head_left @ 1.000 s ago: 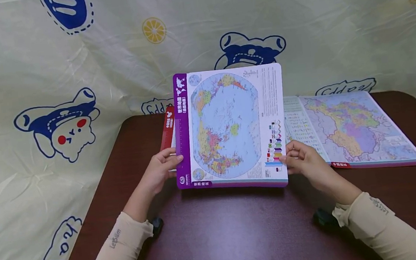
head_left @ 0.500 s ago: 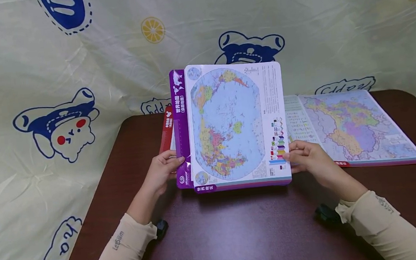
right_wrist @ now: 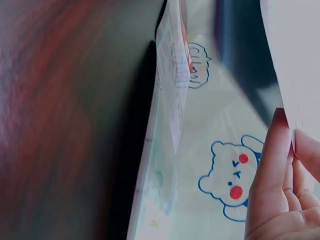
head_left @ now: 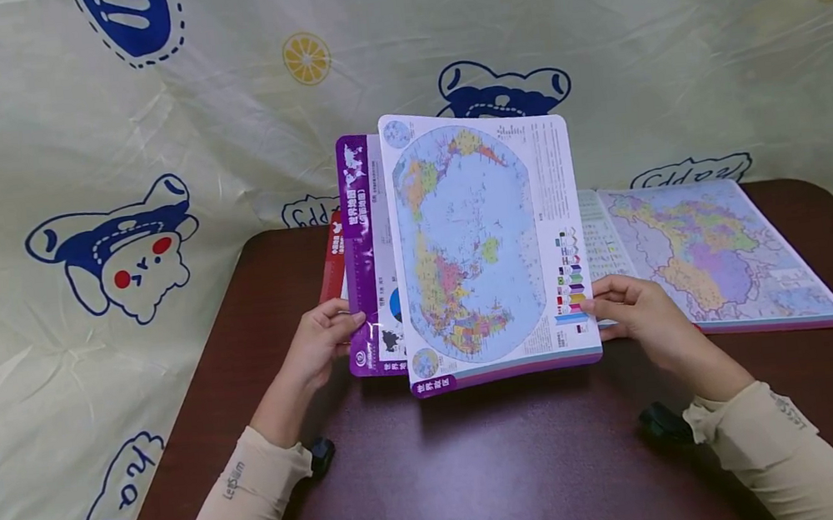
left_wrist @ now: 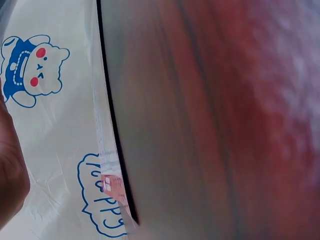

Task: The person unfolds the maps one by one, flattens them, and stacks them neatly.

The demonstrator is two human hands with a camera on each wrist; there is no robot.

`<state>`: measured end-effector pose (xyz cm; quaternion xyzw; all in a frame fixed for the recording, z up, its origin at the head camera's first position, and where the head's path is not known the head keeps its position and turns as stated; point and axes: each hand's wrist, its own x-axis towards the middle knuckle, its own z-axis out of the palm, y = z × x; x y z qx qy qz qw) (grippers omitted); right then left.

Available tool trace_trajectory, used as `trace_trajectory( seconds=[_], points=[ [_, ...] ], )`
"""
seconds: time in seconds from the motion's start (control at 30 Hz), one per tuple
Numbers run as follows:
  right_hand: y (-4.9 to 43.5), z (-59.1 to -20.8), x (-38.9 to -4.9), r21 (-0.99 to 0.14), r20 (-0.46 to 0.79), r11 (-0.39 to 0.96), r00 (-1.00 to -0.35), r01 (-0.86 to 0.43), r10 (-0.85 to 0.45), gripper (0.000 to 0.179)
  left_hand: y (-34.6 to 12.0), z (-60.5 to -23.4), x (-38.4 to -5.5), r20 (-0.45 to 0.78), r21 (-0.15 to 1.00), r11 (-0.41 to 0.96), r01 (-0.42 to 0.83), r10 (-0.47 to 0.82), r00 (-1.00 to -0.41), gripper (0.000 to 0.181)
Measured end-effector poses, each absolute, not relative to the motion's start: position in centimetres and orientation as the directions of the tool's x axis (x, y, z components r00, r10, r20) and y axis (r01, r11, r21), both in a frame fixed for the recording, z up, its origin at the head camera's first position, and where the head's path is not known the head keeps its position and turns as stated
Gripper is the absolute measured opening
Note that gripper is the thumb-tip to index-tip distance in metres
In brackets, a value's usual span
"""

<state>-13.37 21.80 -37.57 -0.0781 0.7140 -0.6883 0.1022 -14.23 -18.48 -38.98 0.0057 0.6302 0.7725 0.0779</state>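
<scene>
My left hand pinches the left edge of a purple-bordered world map folder, held tilted up over the table. In front of it is a rounded-corner world map sheet, shifted right and slightly turned, with a purple tab at its lower left. My right hand pinches this sheet's right edge. Thumb and fingers of the right hand show on either side of the white sheet in the right wrist view. Only part of the left hand enters the left wrist view.
Behind the folder lies a red-bordered China map folder, mostly hidden. A China map booklet lies on the right of the dark brown table. A patterned cloth hangs behind the table's far edge.
My right hand has drawn the world map sheet rightward, out of line with the purple folder, uncovering another printed page beneath. The left hand has stayed nearly in place.
</scene>
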Motion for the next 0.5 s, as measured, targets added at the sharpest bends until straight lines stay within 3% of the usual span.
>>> trace_trajectory(
  seconds=[0.5],
  points=[
    [26.4, -36.9, -12.7, -0.998, -0.005, -0.066, -0.987, 0.015, -0.158, 0.011, -20.5, -39.2, -14.2, -0.099, 0.973, -0.201, -0.112, 0.072, -0.992, 0.018]
  ],
)
